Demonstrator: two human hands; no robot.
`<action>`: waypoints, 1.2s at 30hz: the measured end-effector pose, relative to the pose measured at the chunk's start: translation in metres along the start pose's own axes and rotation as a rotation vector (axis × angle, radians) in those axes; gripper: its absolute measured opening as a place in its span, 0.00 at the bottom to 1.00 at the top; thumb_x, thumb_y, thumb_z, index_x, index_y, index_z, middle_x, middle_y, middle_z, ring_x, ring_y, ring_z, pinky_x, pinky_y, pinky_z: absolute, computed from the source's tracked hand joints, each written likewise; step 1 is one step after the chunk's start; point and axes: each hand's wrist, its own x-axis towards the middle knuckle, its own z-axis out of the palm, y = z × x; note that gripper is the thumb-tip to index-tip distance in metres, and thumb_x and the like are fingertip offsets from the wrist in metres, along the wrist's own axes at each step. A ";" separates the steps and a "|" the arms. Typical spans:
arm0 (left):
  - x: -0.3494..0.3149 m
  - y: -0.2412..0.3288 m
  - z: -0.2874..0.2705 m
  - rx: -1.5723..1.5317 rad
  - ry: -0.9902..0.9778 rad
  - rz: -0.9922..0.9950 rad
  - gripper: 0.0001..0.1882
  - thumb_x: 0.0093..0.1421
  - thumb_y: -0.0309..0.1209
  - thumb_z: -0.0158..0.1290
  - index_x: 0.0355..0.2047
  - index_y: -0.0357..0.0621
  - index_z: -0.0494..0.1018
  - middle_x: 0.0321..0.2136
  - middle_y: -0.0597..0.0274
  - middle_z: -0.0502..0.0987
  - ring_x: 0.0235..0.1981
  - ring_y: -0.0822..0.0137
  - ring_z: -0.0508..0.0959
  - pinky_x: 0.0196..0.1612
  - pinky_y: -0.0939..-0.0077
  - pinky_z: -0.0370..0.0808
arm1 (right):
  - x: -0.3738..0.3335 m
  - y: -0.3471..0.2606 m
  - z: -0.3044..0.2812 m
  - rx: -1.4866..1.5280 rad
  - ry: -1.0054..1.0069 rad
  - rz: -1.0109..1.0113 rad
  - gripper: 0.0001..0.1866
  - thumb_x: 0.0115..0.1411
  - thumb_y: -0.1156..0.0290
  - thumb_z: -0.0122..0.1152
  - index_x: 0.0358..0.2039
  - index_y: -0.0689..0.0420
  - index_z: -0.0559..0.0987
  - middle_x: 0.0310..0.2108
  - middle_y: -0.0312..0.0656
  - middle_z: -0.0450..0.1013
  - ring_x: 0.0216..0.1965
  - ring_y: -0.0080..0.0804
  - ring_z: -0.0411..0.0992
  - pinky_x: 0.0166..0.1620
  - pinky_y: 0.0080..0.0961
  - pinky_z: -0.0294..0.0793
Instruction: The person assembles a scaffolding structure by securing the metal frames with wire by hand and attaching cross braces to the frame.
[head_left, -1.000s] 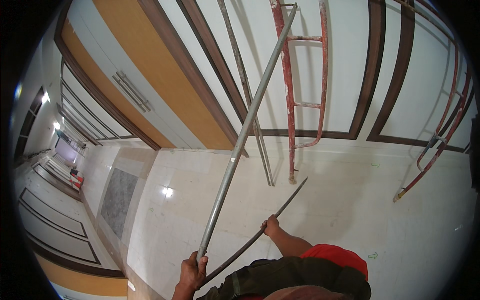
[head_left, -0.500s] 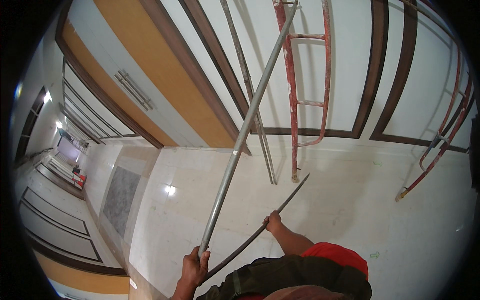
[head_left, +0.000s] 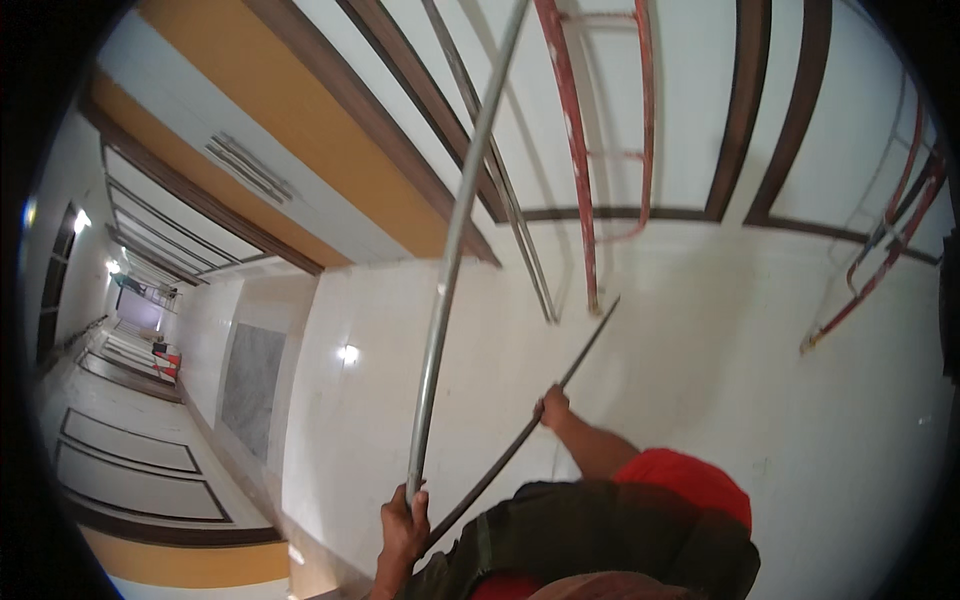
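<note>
My left hand (head_left: 405,520) grips the lower end of a long grey metal pipe (head_left: 445,270). The pipe rises steeply and leaves the picture at the top edge. My right hand (head_left: 553,405) is closed around a thin dark curved rod (head_left: 587,345), which runs from near my left hand up toward the foot of a red scaffold frame (head_left: 575,180). The two hands are apart, the right one farther forward. My red sleeve and dark clothing fill the lower middle.
The red scaffold frame leans on a white wall with dark brown trim. A second thin grey pipe (head_left: 500,190) leans beside it. Another red frame (head_left: 880,255) stands at the right. An orange door (head_left: 300,120) and a long corridor (head_left: 130,330) lie to the left. The floor is pale tile.
The grey pipe has swung more upright and its top end is now out of view. Both hands keep their grips; the view has tilted and shifted slightly.
</note>
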 end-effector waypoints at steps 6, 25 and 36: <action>0.001 -0.006 0.016 -0.088 -0.054 -0.067 0.26 0.70 0.49 0.46 0.45 0.32 0.75 0.13 0.66 0.64 0.16 0.74 0.65 0.22 0.72 0.63 | -0.009 -0.015 0.007 -0.060 -0.009 -0.009 0.20 0.70 0.47 0.43 0.33 0.51 0.66 0.18 0.36 0.60 0.16 0.30 0.59 0.22 0.33 0.65; -0.008 -0.007 0.044 -0.144 -0.105 -0.086 0.26 0.69 0.48 0.48 0.48 0.33 0.73 0.15 0.67 0.67 0.17 0.75 0.67 0.22 0.75 0.64 | 0.021 -0.024 0.005 -0.166 -0.001 0.007 0.22 0.70 0.45 0.43 0.30 0.50 0.66 0.16 0.36 0.59 0.14 0.30 0.59 0.20 0.33 0.63; 0.000 0.004 0.040 -0.170 -0.090 -0.167 0.38 0.66 0.61 0.44 0.47 0.31 0.73 0.13 0.75 0.62 0.16 0.79 0.61 0.20 0.76 0.55 | 0.020 -0.015 0.009 -0.134 -0.037 0.020 0.21 0.69 0.44 0.43 0.29 0.48 0.66 0.15 0.35 0.58 0.14 0.30 0.58 0.21 0.35 0.63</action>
